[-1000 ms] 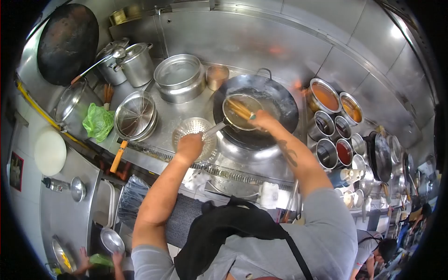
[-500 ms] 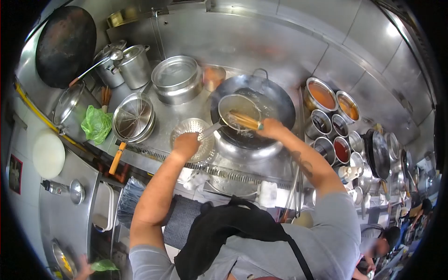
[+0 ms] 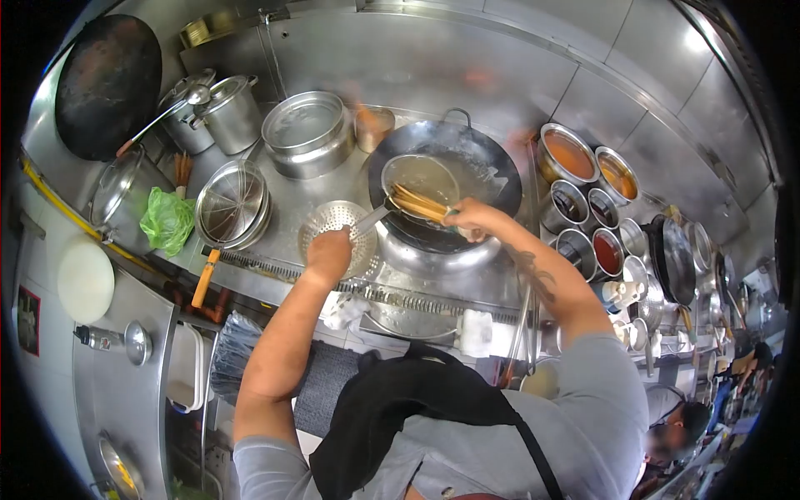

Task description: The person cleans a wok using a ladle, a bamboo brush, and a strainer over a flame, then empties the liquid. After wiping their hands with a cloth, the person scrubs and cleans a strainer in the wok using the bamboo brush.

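Observation:
A dark wok (image 3: 500, 187) with liquid in it sits on the range. Over its left part lies a round mesh strainer (image 3: 433, 173), whose metal handle runs back to my left hand (image 3: 331, 252), closed around it. My right hand (image 3: 473, 218) is closed on a bamboo brush (image 3: 419, 202), its bristles pointing left over the strainer's near edge. Beneath and beside my left hand rests a perforated ladle (image 3: 363, 250) on the steel counter. The liquid's surface partly shows through the mesh.
A wide metal pot (image 3: 308, 137) and a copper-coloured can (image 3: 374, 129) stand behind. Stacked strainers (image 3: 233, 204) and a green plastic bag (image 3: 167, 221) are at left. Sauce containers (image 3: 569, 154) line the right. A co-worker (image 3: 667, 417) is at the lower right.
The bamboo brush has shifted over the strainer to its near edge, with my right hand. My left hand still grips the handle. The co-worker's hands at lower left have gone out of view.

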Action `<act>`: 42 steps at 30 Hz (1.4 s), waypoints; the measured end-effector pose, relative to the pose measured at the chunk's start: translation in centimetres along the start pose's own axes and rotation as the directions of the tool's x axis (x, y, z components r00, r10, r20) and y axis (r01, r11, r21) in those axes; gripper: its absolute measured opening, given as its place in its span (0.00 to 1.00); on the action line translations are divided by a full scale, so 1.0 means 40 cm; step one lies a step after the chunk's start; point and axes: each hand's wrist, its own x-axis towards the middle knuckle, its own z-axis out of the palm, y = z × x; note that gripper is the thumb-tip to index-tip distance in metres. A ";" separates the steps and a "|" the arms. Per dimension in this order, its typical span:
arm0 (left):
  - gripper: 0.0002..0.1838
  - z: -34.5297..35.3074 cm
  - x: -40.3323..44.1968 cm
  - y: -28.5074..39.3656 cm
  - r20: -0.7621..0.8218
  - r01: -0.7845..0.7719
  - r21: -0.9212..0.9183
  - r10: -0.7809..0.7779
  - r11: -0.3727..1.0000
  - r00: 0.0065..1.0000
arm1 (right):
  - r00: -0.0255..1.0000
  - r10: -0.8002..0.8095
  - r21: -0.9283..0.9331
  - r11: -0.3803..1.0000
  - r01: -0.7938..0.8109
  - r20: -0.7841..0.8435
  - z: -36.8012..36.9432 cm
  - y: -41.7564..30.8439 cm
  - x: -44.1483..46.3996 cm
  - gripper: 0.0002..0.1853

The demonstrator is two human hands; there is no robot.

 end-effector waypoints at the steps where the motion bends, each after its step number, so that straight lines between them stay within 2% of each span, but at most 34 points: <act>1: 0.13 0.001 0.003 -0.006 0.001 -0.001 -0.001 0.001 1.000 1.000 | 1.000 0.002 0.000 1.000 -0.002 0.000 -0.015 0.021 -0.023 0.24; 3: 0.16 0.004 0.009 -0.021 0.019 -0.039 0.026 0.039 0.999 0.999 | 0.990 0.030 0.125 0.991 -0.048 0.138 -0.052 0.082 -0.067 0.23; 4: 0.16 0.008 0.010 -0.028 0.022 -0.040 0.025 0.039 0.999 0.999 | 0.990 0.033 0.125 0.991 -0.051 0.140 -0.072 0.111 -0.078 0.23; 6: 0.15 0.007 0.011 -0.030 0.009 -0.071 0.037 0.071 0.997 0.997 | 0.993 0.090 -0.038 0.995 -0.088 0.070 -0.106 0.138 -0.103 0.23; 7: 0.15 0.003 0.012 -0.027 0.008 -0.072 0.036 0.072 0.997 0.997 | 0.994 0.091 -0.039 0.995 -0.089 0.068 -0.117 0.130 -0.109 0.23; 10: 0.16 -0.016 0.012 -0.020 0.034 -0.069 -0.007 0.069 0.998 0.997 | 0.994 0.033 -0.258 0.964 -0.059 -0.103 -0.127 0.081 -0.150 0.24; 11: 0.16 -0.021 0.015 -0.014 0.048 -0.048 -0.007 0.048 0.999 0.998 | 0.994 0.034 -0.258 0.964 -0.059 -0.103 -0.109 0.075 -0.162 0.24; 13: 0.16 -0.025 0.022 -0.006 0.066 -0.026 -0.012 0.027 1.000 0.997 | 0.982 -0.127 -0.137 0.985 0.107 -0.139 -0.065 0.068 -0.196 0.23; 14: 0.15 -0.029 0.024 -0.007 0.083 -0.025 -0.021 0.027 0.999 0.996 | 0.995 -0.062 -0.165 0.985 0.048 -0.078 -0.055 0.057 -0.216 0.23; 15: 0.15 -0.035 0.026 -0.009 0.097 -0.026 -0.027 0.028 0.999 0.995 | 0.995 -0.061 -0.162 0.986 0.048 -0.080 -0.057 0.074 -0.210 0.23; 17: 0.14 -0.040 0.024 -0.007 0.108 -0.010 -0.029 0.013 1.000 0.994 | 0.994 -0.063 -0.293 0.955 0.033 -0.093 -0.078 0.117 -0.186 0.23; 19: 0.14 -0.043 0.024 -0.002 0.125 0.004 -0.035 0.001 0.999 0.992 | 0.994 0.002 -0.279 0.960 -0.033 -0.111 -0.086 0.092 -0.213 0.24; 21: 0.14 -0.046 0.030 0.001 0.100 -0.008 -0.063 0.014 0.998 0.995 | 0.974 -0.175 -0.307 0.944 0.124 -0.145 -0.067 0.094 -0.215 0.24; 23: 0.14 -0.047 0.037 -0.008 0.108 -0.007 -0.052 0.013 0.999 0.994 | 0.983 -0.143 -0.258 0.960 0.108 -0.118 -0.057 0.087 -0.226 0.24; 25: 0.15 -0.055 0.035 -0.021 0.115 -0.009 -0.033 0.012 0.999 0.993 | 0.991 -0.036 -0.332 0.943 -0.009 -0.131 -0.078 0.132 -0.198 0.24; 26: 0.17 -0.058 0.029 -0.027 0.124 -0.029 -0.019 0.032 0.999 0.992 | 0.979 -0.107 -0.405 0.914 0.028 -0.173 -0.100 0.163 -0.184 0.24; 29: 0.19 -0.072 0.018 -0.030 0.153 -0.045 -0.006 0.046 0.999 0.987 | 0.980 -0.053 -0.501 0.864 -0.051 -0.191 -0.165 0.114 -0.234 0.23; 30: 0.20 -0.082 0.017 -0.029 0.174 -0.045 -0.004 0.045 0.999 0.984 | 0.976 -0.082 -0.503 0.864 -0.031 -0.201 -0.182 0.107 -0.243 0.24; 31: 0.20 -0.091 0.014 -0.029 0.171 -0.043 -0.003 0.042 0.999 0.984 | 0.976 -0.086 -0.504 0.863 -0.029 -0.202 -0.195 0.107 -0.232 0.24; 33: 0.22 -0.105 0.003 -0.028 0.172 -0.031 -0.048 0.039 0.998 0.984 | 0.930 -0.176 -0.432 0.902 0.021 -0.321 -0.219 0.104 -0.202 0.26; 35: 0.22 -0.116 -0.003 -0.020 0.188 -0.049 -0.043 0.056 0.998 0.981 | 0.920 -0.173 -0.413 0.911 0.014 -0.352 -0.225 0.073 -0.146 0.26; 37: 0.22 -0.110 -0.001 -0.013 0.198 -0.070 -0.038 0.076 0.997 0.977 | 0.850 -0.224 -0.430 0.903 -0.004 -0.477 -0.187 0.080 -0.020 0.25; 39: 0.21 -0.078 0.003 -0.017 0.163 -0.109 -0.061 0.118 0.992 0.980 | 0.870 -0.124 -0.398 0.913 -0.088 -0.477 -0.126 0.054 0.076 0.24; 42: 0.21 -0.048 -0.001 -0.028 0.131 -0.112 -0.074 0.121 0.991 0.984 | 0.926 -0.164 -0.468 0.883 -0.016 -0.341 -0.005 -0.015 0.094 0.21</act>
